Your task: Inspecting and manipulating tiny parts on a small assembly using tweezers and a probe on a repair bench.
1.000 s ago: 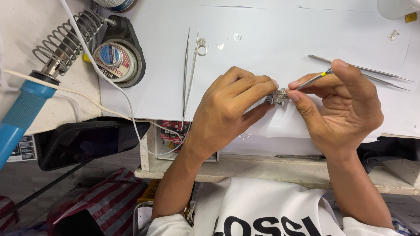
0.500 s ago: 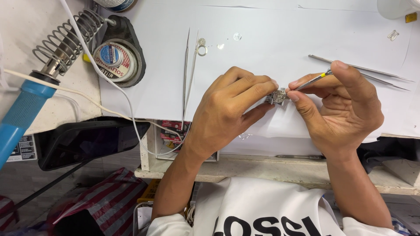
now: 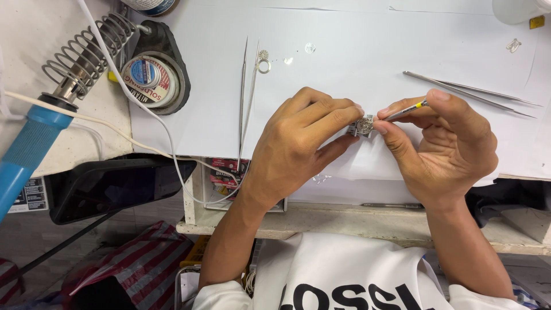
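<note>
Left hand (image 3: 298, 143): fingertips pinched on small metal part (image 3: 363, 125), steadying it above white sheet (image 3: 356, 51). Right hand (image 3: 445, 143): fingers closed on thin tool (image 3: 406, 109), tip at part. Tweezers (image 3: 248, 92) lie near.

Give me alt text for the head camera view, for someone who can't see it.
Over white paper, the left hand pinches a small metal part while the right hand touches a thin yellow-banded tool to it. Tweezers lie nearby, and a blue-handled soldering iron rests in its coil stand at left.
</note>
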